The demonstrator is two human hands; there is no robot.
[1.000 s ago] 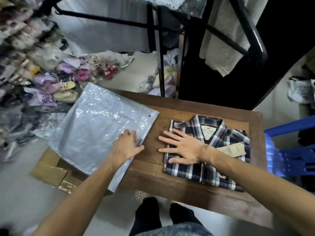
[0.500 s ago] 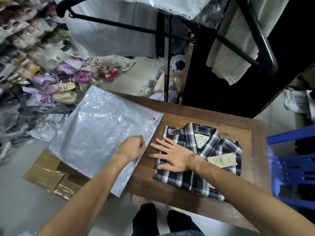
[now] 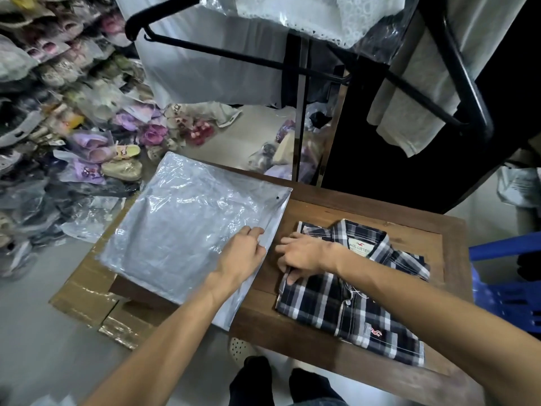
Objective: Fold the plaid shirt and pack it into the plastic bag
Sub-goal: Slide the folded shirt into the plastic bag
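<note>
A folded navy, white and grey plaid shirt (image 3: 351, 300) lies collar-up on the right half of a brown wooden table (image 3: 448, 230). A flat, crinkled clear plastic bag (image 3: 187, 230) lies on the table's left half and hangs over its left edge. My left hand (image 3: 243, 253) pinches the bag's right edge near its opening. My right hand (image 3: 301, 253) curls its fingers around the shirt's left edge, a short gap away from the bag.
Flattened cardboard (image 3: 87, 294) lies on the floor under the bag's overhang. Heaps of bagged shoes (image 3: 87, 136) fill the left. A black clothes rack (image 3: 298, 83) with hanging garments stands behind the table. A blue plastic chair (image 3: 509, 282) is at the right.
My right hand went from lying flat on the shirt to gripping its left edge. My left hand closed onto the bag's edge. The view shifted, with the shirt slightly nearer the bag.
</note>
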